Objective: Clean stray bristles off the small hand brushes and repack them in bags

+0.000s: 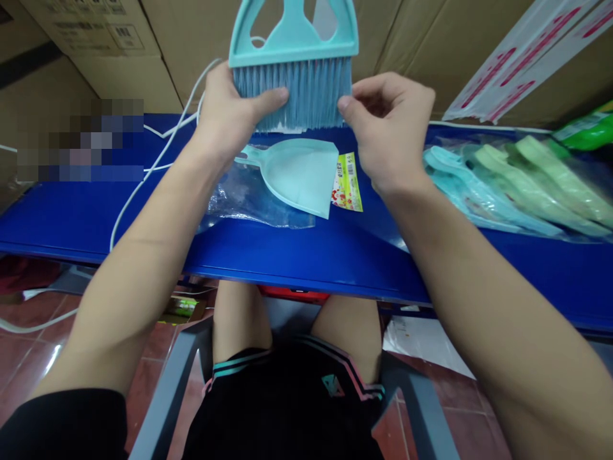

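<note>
On the tabletop [306,262], a dustpan [297,176] lies on a plastic bag [249,198], with a paper label [347,182] just right of it, bagged dustpans [517,185] farther right, and cardboard boxes [119,64] behind.

I'm holding the pale turquoise hand brush [293,70] upright by its blue-grey bristles, its slotted plastic head pointing away from me, and just below it the matching dustpan [297,176] lies flat, handle to my left.

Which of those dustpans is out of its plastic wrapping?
The pale blue dustpan lying loose on the blue table. The other dustpans, pale blue and green, lie in clear plastic at the right.
</note>
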{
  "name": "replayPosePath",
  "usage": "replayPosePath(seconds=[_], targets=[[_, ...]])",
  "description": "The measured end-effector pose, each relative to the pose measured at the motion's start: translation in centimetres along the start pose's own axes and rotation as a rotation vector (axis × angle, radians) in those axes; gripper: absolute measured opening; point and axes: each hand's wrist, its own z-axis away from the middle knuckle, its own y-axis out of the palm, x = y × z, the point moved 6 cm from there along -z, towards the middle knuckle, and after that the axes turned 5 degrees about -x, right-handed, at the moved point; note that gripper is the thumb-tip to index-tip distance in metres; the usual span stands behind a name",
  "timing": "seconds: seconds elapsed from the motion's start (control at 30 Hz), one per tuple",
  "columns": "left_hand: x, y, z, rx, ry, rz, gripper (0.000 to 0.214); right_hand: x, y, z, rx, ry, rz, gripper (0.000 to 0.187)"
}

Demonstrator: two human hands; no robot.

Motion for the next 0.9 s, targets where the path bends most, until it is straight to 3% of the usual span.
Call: replayPosePath(seconds=[0.2,0.67,0.9], targets=[[-0.2,0.1,0.1,0.035,-0.007,-0.023,0.03,0.7,-0.1,0.0,-0.078,0.062,-0.023,0.013],[0.6,-0.1,-0.2,0.04,-0.045,-0.036,0.034,-0.5,0.2,0.0,-0.013,0.083,0.006,0.014],[2.3,-0.3,-0.7,0.039,-0.149,-0.085,0.019,0.0,0.3,0.1,-0.022,0.112,-0.019,0.013]])
